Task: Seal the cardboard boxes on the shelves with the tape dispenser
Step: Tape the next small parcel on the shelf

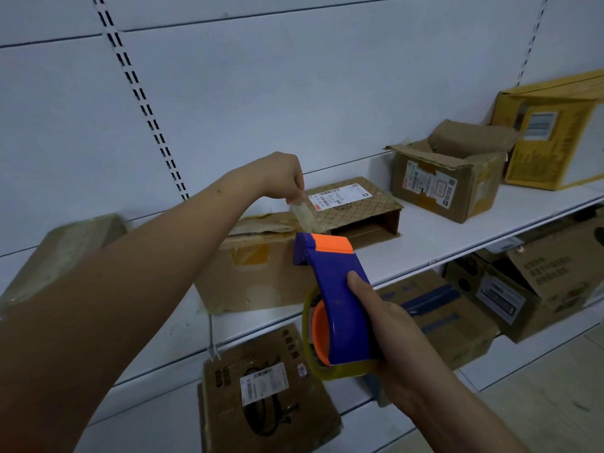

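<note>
Tape dispenser [340,299] gripped by right hand [389,325], left hand [281,178] pinching tape end [302,212] above box [258,266]

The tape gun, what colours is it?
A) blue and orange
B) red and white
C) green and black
A: the tape gun in the right hand has a blue body with orange parts, while the left hand pinches the tape end.

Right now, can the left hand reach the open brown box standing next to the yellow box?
Probably not at once. The left hand pinches the tape end pulled from the tape dispenser, and the open brown box stands well to its right on the same shelf.
</note>
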`<control>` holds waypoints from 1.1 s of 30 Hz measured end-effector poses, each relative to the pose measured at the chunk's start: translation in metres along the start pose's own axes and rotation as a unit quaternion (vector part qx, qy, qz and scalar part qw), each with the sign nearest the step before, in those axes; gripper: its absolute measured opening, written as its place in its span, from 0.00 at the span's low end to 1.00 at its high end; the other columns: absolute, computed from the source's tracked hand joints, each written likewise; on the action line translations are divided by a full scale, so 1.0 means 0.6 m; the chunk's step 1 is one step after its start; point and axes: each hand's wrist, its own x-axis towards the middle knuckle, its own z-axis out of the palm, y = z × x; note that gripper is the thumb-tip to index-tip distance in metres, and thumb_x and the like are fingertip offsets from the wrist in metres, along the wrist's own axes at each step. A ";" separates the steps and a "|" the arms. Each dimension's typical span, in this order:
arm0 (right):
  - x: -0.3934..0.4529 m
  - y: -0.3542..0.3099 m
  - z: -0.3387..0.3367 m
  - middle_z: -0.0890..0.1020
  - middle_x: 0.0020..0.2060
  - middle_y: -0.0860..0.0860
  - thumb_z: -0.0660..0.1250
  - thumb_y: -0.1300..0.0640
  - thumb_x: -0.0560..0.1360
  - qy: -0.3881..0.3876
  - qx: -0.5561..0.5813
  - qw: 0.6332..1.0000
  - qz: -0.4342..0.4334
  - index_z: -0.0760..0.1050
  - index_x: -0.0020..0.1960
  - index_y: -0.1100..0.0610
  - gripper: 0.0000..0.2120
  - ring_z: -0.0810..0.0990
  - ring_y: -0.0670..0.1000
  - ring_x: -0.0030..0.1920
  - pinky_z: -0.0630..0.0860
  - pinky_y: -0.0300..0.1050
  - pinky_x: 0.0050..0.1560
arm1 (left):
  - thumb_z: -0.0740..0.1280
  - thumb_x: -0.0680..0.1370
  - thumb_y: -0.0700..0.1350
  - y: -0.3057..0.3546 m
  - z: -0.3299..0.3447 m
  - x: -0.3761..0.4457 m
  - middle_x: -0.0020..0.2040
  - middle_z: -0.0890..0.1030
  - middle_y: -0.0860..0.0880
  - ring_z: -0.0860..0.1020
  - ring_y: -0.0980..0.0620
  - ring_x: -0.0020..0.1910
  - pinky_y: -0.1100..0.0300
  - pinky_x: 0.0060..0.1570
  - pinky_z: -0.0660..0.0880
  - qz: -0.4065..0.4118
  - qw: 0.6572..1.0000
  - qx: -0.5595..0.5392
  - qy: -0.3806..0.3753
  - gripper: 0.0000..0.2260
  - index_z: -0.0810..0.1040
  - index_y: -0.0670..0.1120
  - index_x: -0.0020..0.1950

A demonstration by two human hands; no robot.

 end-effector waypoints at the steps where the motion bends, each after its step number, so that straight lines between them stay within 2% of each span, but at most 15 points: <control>1: 0.002 0.002 0.002 0.86 0.44 0.56 0.66 0.41 0.74 0.004 -0.002 1.000 -0.002 0.79 0.56 0.59 0.23 0.86 0.53 0.42 0.79 0.50 0.50 | 0.72 0.78 0.45 0.000 0.002 0.001 0.37 0.81 0.56 0.74 0.59 0.35 0.62 0.34 0.67 -0.002 1.000 0.000 0.000 0.07 0.87 0.44 0.45; 4: 0.008 0.011 0.008 0.86 0.45 0.57 0.66 0.39 0.72 0.009 -0.006 1.000 -0.001 0.79 0.57 0.61 0.26 0.85 0.56 0.46 0.79 0.53 0.56 | 0.72 0.78 0.43 -0.001 0.015 0.004 0.35 0.79 0.60 0.74 0.59 0.37 0.64 0.34 0.67 -0.006 1.000 -0.001 -0.017 0.05 0.86 0.46 0.44; 6: 0.011 0.017 0.013 0.86 0.46 0.58 0.67 0.38 0.69 0.011 -0.005 1.000 0.001 0.78 0.57 0.61 0.29 0.85 0.57 0.48 0.78 0.55 0.59 | 0.71 0.78 0.44 -0.004 0.027 0.004 0.38 0.79 0.60 0.75 0.59 0.41 0.63 0.39 0.70 -0.008 0.999 -0.022 -0.028 0.05 0.87 0.46 0.49; 8: 0.014 0.020 0.015 0.86 0.46 0.57 0.67 0.37 0.68 0.013 -0.007 1.000 0.000 0.78 0.57 0.61 0.30 0.85 0.58 0.49 0.77 0.56 0.59 | 0.70 0.78 0.44 -0.014 0.037 0.008 0.44 0.82 0.55 0.78 0.53 0.46 0.58 0.46 0.76 -0.030 0.996 -0.066 -0.042 0.06 0.86 0.44 0.51; 10: 0.016 0.022 0.015 0.86 0.46 0.57 0.66 0.37 0.68 0.014 -0.014 1.000 -0.001 0.78 0.57 0.61 0.30 0.85 0.57 0.49 0.78 0.54 0.57 | 0.70 0.77 0.45 -0.026 0.041 0.012 0.47 0.81 0.48 0.77 0.47 0.46 0.54 0.46 0.76 -0.079 0.988 -0.113 -0.073 0.06 0.83 0.43 0.48; 11: 0.017 0.023 0.015 0.86 0.46 0.57 0.66 0.38 0.70 0.011 -0.016 1.000 -0.002 0.78 0.57 0.60 0.29 0.85 0.57 0.49 0.79 0.52 0.55 | 0.70 0.77 0.47 -0.032 0.043 0.012 0.48 0.80 0.46 0.76 0.47 0.45 0.54 0.46 0.77 -0.106 0.983 -0.121 -0.093 0.08 0.82 0.43 0.49; 13: 0.017 0.026 0.017 0.86 0.46 0.56 0.66 0.38 0.72 0.003 -0.025 1.000 -0.002 0.77 0.58 0.60 0.27 0.85 0.56 0.48 0.79 0.50 0.52 | 0.70 0.78 0.50 -0.046 0.047 0.009 0.53 0.82 0.44 0.78 0.46 0.49 0.51 0.54 0.79 -0.139 0.978 -0.090 -0.125 0.15 0.81 0.39 0.56; 15: 0.017 0.030 0.018 0.86 0.46 0.56 0.66 0.37 0.70 -0.002 -0.037 0.999 -0.005 0.78 0.58 0.59 0.29 0.86 0.56 0.47 0.79 0.50 0.52 | 0.71 0.78 0.51 -0.060 0.053 0.003 0.60 0.80 0.45 0.78 0.46 0.58 0.51 0.61 0.75 -0.120 0.988 -0.029 -0.090 0.20 0.78 0.41 0.66; 17: 0.019 0.033 0.017 0.86 0.45 0.56 0.66 0.36 0.68 0.002 -0.041 0.999 -0.009 0.78 0.57 0.60 0.31 0.85 0.56 0.47 0.79 0.50 0.52 | 0.70 0.79 0.48 -0.061 0.048 -0.007 0.64 0.79 0.47 0.77 0.50 0.59 0.55 0.61 0.72 -0.048 0.998 -0.021 0.043 0.19 0.77 0.46 0.69; 19: 0.020 0.033 0.018 0.86 0.45 0.57 0.66 0.37 0.69 0.002 -0.035 0.999 -0.012 0.78 0.57 0.60 0.30 0.86 0.56 0.46 0.79 0.48 0.48 | 0.70 0.80 0.48 -0.051 0.037 -0.026 0.58 0.81 0.52 0.78 0.56 0.54 0.58 0.58 0.74 0.047 0.982 -0.136 0.126 0.11 0.83 0.51 0.62; 20: 0.020 0.033 0.018 0.86 0.45 0.56 0.66 0.37 0.69 0.003 -0.034 0.999 -0.015 0.79 0.57 0.60 0.29 0.86 0.55 0.46 0.79 0.46 0.46 | 0.70 0.80 0.49 -0.042 0.033 -0.038 0.55 0.83 0.55 0.78 0.59 0.54 0.60 0.58 0.74 0.079 0.970 -0.205 0.108 0.08 0.85 0.52 0.58; 22: 0.022 0.032 0.019 0.86 0.45 0.56 0.66 0.37 0.68 0.006 -0.037 0.999 -0.018 0.78 0.57 0.60 0.30 0.86 0.54 0.44 0.78 0.44 0.44 | 0.71 0.78 0.53 -0.021 0.033 -0.061 0.52 0.85 0.58 0.80 0.61 0.56 0.62 0.58 0.75 0.104 0.954 -0.279 0.017 0.08 0.87 0.53 0.53; 25: 0.023 0.032 0.019 0.86 0.44 0.55 0.66 0.37 0.68 0.009 -0.043 0.999 -0.022 0.78 0.57 0.60 0.30 0.86 0.53 0.43 0.78 0.42 0.42 | 0.72 0.77 0.54 -0.013 0.060 -0.073 0.50 0.85 0.58 0.81 0.59 0.53 0.60 0.55 0.77 0.110 0.954 -0.276 -0.043 0.07 0.88 0.53 0.48; 29: 0.020 0.032 0.016 0.86 0.42 0.54 0.65 0.37 0.68 0.012 -0.045 0.999 -0.024 0.78 0.56 0.60 0.29 0.85 0.50 0.39 0.77 0.40 0.37 | 0.70 0.78 0.54 -0.020 0.085 -0.062 0.43 0.83 0.61 0.79 0.63 0.47 0.65 0.51 0.72 0.119 0.956 -0.266 -0.012 0.09 0.87 0.52 0.42; 33: 0.023 0.038 0.008 0.86 0.44 0.55 0.66 0.36 0.66 0.016 -0.052 0.998 -0.034 0.78 0.56 0.61 0.31 0.85 0.52 0.42 0.77 0.43 0.41 | 0.67 0.80 0.55 -0.014 0.094 -0.050 0.42 0.82 0.54 0.78 0.56 0.46 0.54 0.52 0.75 0.124 0.972 -0.200 -0.003 0.14 0.83 0.55 0.36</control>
